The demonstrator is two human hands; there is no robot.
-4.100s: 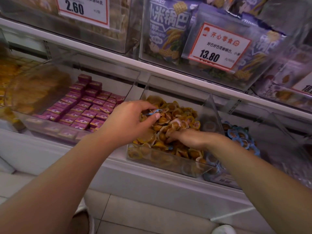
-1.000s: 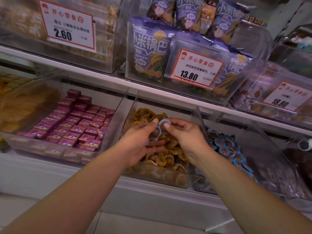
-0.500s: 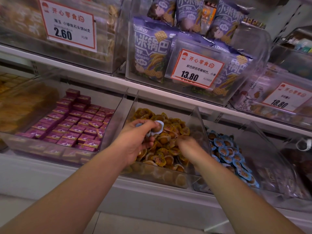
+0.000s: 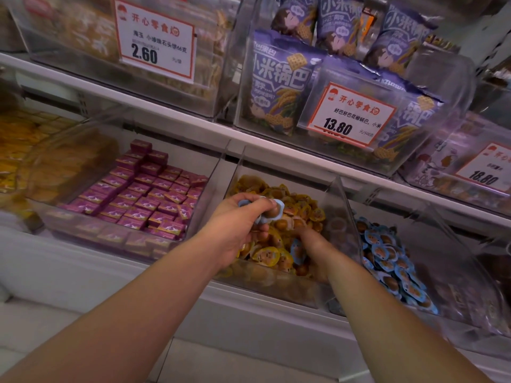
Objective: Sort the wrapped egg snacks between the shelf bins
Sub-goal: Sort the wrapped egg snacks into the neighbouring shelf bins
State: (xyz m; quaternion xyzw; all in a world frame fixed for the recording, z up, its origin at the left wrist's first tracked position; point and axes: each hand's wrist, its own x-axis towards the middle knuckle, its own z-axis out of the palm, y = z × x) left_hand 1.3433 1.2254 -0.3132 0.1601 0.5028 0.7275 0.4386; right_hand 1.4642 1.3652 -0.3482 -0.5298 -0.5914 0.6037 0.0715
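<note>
A clear middle bin (image 4: 279, 283) holds a heap of yellow-wrapped egg snacks (image 4: 301, 211). My left hand (image 4: 237, 230) hovers over that heap and grips a few blue-wrapped egg snacks (image 4: 272, 210) between thumb and fingers. My right hand (image 4: 312, 244) reaches down into the yellow heap, fingers buried among the packs beside a blue-wrapped egg snack (image 4: 296, 251); what it holds is hidden. The clear bin to the right (image 4: 456, 272) contains blue-wrapped egg snacks (image 4: 392, 266).
Left of the middle bin sits a bin of small purple boxes (image 4: 146, 197), and further left yellow packets (image 4: 19, 150). The upper shelf carries purple snack bags (image 4: 279, 81) and price tags 2.60 (image 4: 154, 37) and 13.80 (image 4: 351, 114). A clear divider (image 4: 345, 211) separates the two egg bins.
My right hand dropped from the blue pack it shared with my left hand and dug deeper into the yellow heap. My left hand stays raised with the blue packs.
</note>
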